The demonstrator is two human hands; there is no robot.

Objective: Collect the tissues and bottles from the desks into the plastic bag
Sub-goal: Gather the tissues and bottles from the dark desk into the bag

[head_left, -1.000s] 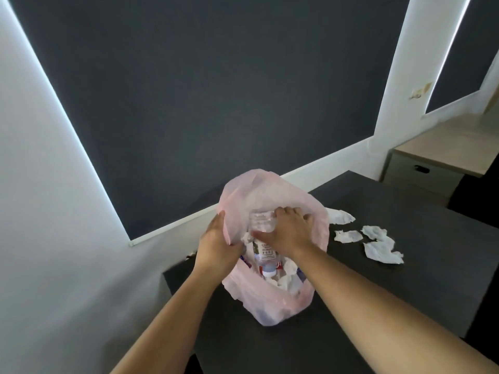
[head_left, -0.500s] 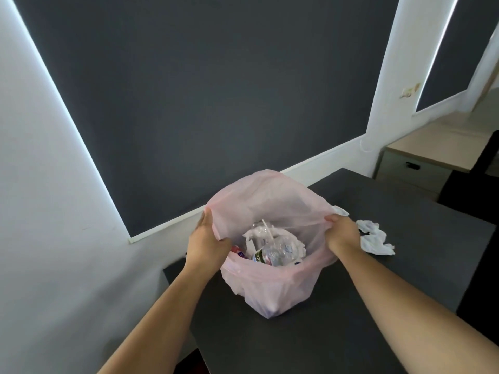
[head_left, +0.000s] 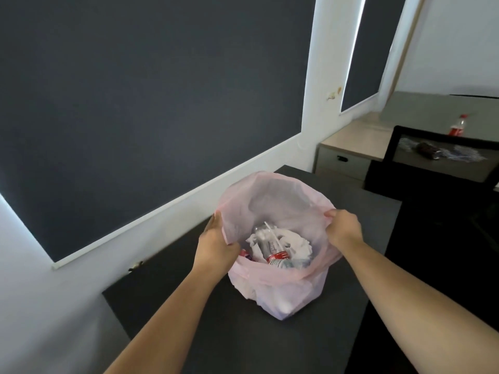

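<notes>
A pink plastic bag (head_left: 283, 201) stands open on the dark desk (head_left: 243, 333). My left hand (head_left: 216, 242) grips its left rim and my right hand (head_left: 341, 228) pinches its right rim, holding the mouth wide. Inside lie clear bottles (head_left: 270, 244), one with a red label, and crumpled white tissues (head_left: 295, 242). A cola bottle (head_left: 457, 126) with a red cap stands on the beige desk (head_left: 351, 139) at the far right. The loose tissues seen earlier on the dark desk are hidden behind the bag and my right hand.
A black mesh chair back (head_left: 437, 152) stands between the two desks, with a dark object behind the mesh. A dark blind covers the window along the wall behind the dark desk. The beige desk has a drawer with a black handle (head_left: 342, 158).
My right hand came out of the bag and took hold of its right rim, stretching the mouth open. The view swung right, revealing the beige desk, chair and cola bottle.
</notes>
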